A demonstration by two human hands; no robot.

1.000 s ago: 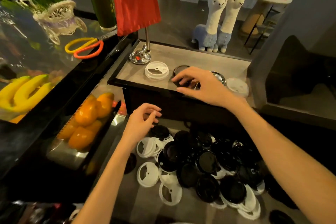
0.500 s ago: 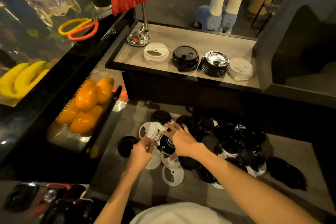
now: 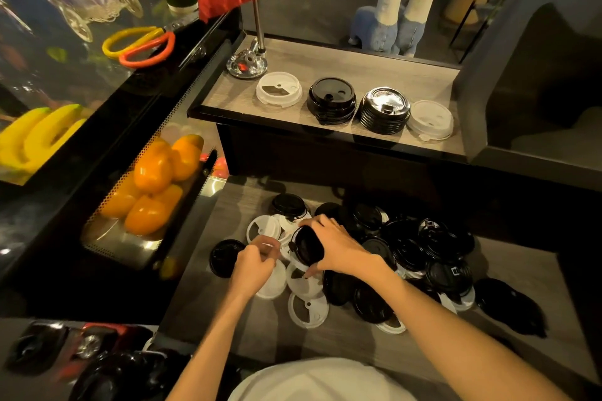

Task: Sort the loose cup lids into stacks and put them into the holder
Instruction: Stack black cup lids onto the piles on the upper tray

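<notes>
A heap of loose black and white cup lids (image 3: 407, 254) lies on the lower counter. My right hand (image 3: 335, 246) grips a black lid (image 3: 306, 246), lifted and tilted on edge above the heap's left side. My left hand (image 3: 254, 262) is just left of it with fingers curled, pinching a white lid (image 3: 272, 280) at its rim. On the upper shelf (image 3: 325, 57) stand sorted stacks: a white stack (image 3: 278, 89), a black stack (image 3: 331, 99), a black stack with a shiny top (image 3: 384, 109) and another white stack (image 3: 430, 120).
A flag stand's metal base (image 3: 247, 63) sits at the shelf's left end. A tray of orange fruit (image 3: 153, 185) is left of the lower counter, with bananas (image 3: 35, 136) and scissors (image 3: 143, 44) on the glass counter. One black lid (image 3: 224, 257) lies apart at left.
My right hand came down from the black stack on the upper shelf to the heap and picked up a black lid. My left hand moved down onto the white lids.
</notes>
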